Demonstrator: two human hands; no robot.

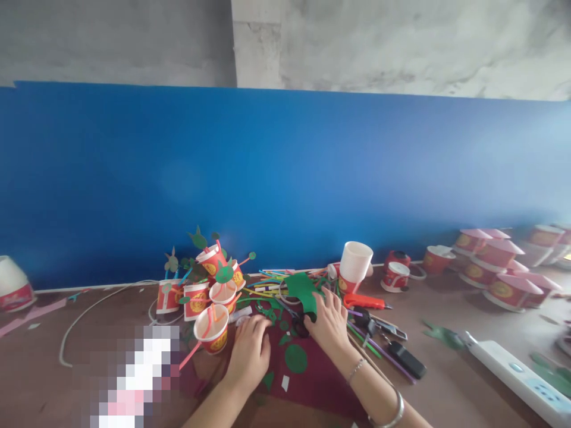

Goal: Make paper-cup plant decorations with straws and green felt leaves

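Observation:
My right hand [330, 318] has its thumb and fingers at the edge of a cut green paper sheet [301, 290], which it appears to grip. Dark-handled scissors [300, 326] lie just beside the thumb. My left hand [250, 345] rests low over the table, fingers loosely bent forward and holding nothing that I can see. Left of it stands a red and white paper cup [211, 330] with a pink straw. Between the hands lie a green paper circle [295, 359], a white scrap [285, 383] and small green cuttings on a dark maroon sheet [312, 386].
Behind the hands are colored straws [267, 285] and stacked white cups [355, 261]. To the right lie an orange utility knife [364, 302], keys with a black fob [407, 359] and a white power strip [520, 374]. Pink-topped cups [499, 255] stand far right; a blue panel [285, 178] rises behind.

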